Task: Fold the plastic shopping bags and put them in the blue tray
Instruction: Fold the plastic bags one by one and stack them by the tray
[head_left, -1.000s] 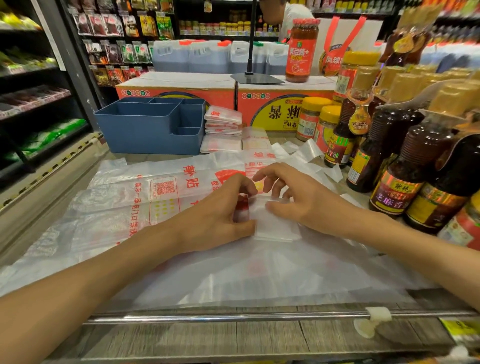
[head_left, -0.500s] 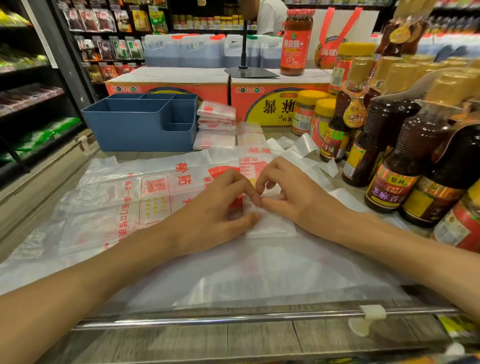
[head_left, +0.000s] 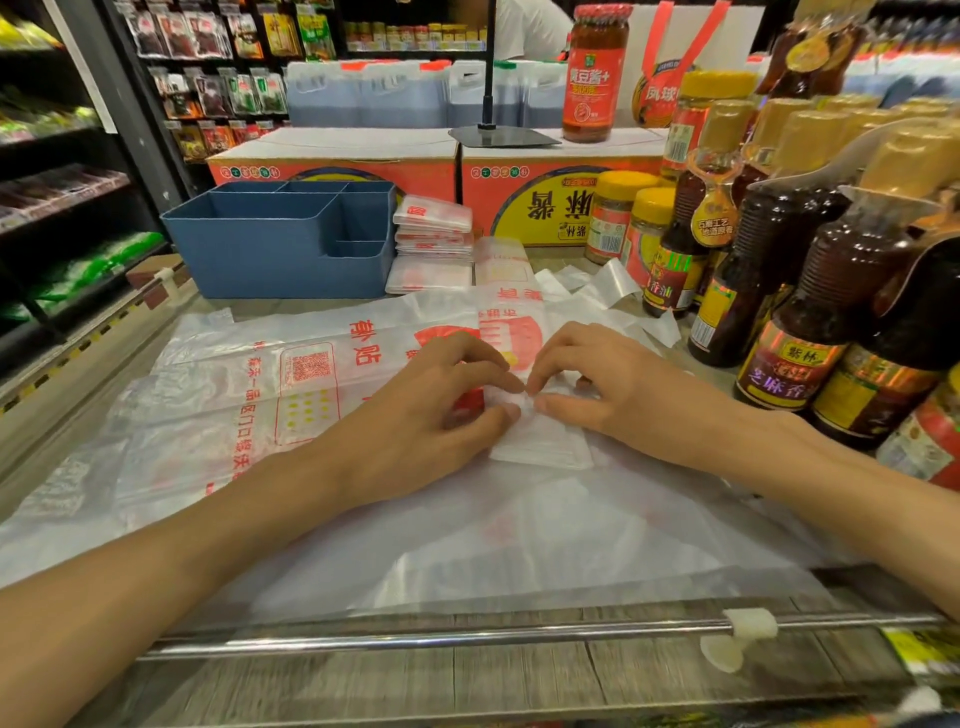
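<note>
Partly under fingers: folded bag.

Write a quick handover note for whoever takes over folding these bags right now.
Left hand and right hand: both pinch the small folded bag, lying on the flat bags.
Blue tray: no bag visible in it.
Done: a stack of folded bags right of the tray.
Left: finish this fold, fold the flat bags, move everything into the tray.

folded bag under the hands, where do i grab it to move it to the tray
Pinch the folded bag at its near edge, coming from the front: it lies flat, a small thick packet on loose bags. A thumb-over, fingers-under grip should keep the folds closed on the way to the blue tray.
</note>
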